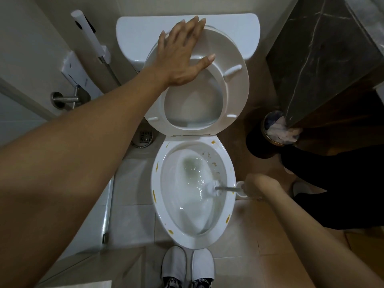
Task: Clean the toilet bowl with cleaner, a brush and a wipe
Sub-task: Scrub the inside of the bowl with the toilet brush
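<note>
Fingers [188,32] of the left hand [180,55] lie spread flat against the raised seat [234,80].
The right hand [254,187] grips the brush [209,187], its head in the bowl [195,238] water.

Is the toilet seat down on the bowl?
No, the toilet seat is lifted up, with the left hand flat against it, while the right hand scrubs the bowl with the brush.
</note>
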A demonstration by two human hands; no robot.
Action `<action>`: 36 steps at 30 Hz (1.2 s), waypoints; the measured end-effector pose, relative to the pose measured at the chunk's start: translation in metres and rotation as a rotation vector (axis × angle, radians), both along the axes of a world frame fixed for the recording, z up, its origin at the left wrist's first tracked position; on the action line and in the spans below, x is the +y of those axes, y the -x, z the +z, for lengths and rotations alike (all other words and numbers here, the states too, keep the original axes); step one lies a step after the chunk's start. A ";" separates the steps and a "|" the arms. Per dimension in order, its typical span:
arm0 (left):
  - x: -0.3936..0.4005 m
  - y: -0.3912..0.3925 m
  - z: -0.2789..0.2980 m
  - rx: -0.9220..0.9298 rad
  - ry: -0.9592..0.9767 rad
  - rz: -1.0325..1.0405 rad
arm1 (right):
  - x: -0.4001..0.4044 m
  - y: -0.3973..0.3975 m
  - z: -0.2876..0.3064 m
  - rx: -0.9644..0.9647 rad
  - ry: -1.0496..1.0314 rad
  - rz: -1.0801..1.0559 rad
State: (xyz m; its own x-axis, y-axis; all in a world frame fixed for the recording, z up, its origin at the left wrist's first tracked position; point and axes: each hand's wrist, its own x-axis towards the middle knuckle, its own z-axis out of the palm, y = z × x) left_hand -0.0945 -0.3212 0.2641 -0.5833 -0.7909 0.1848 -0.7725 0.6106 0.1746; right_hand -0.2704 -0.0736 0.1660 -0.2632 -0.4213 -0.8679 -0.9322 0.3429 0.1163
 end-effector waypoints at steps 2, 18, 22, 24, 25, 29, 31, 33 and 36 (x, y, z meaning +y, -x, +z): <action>0.000 0.000 0.000 -0.003 0.006 0.003 | -0.006 -0.002 0.000 0.001 -0.030 0.047; -0.001 -0.001 0.000 -0.005 0.011 -0.001 | 0.013 -0.018 -0.034 0.075 0.239 -0.152; 0.000 0.000 0.001 -0.003 0.011 0.001 | -0.002 -0.009 -0.027 0.105 0.227 -0.154; 0.000 0.000 0.001 0.000 0.009 0.005 | -0.009 -0.012 -0.029 0.093 0.281 -0.137; 0.001 0.000 0.001 0.001 0.009 0.006 | -0.009 -0.016 -0.030 0.083 0.297 -0.132; 0.001 0.000 0.002 0.003 0.003 0.005 | -0.003 -0.020 -0.037 0.091 0.220 -0.137; 0.001 0.000 0.001 0.002 0.006 0.008 | -0.007 -0.013 -0.032 0.117 0.194 -0.130; 0.001 0.001 0.001 0.000 0.003 0.011 | -0.013 -0.007 -0.027 0.125 0.211 -0.137; 0.000 0.001 0.000 0.000 -0.001 0.009 | -0.023 -0.014 -0.032 0.098 0.306 -0.080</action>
State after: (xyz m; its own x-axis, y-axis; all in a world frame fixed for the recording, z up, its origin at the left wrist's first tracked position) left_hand -0.0951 -0.3210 0.2636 -0.5761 -0.7964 0.1840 -0.7781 0.6033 0.1749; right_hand -0.2564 -0.0968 0.1342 -0.3822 -0.6330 -0.6732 -0.8903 0.4473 0.0849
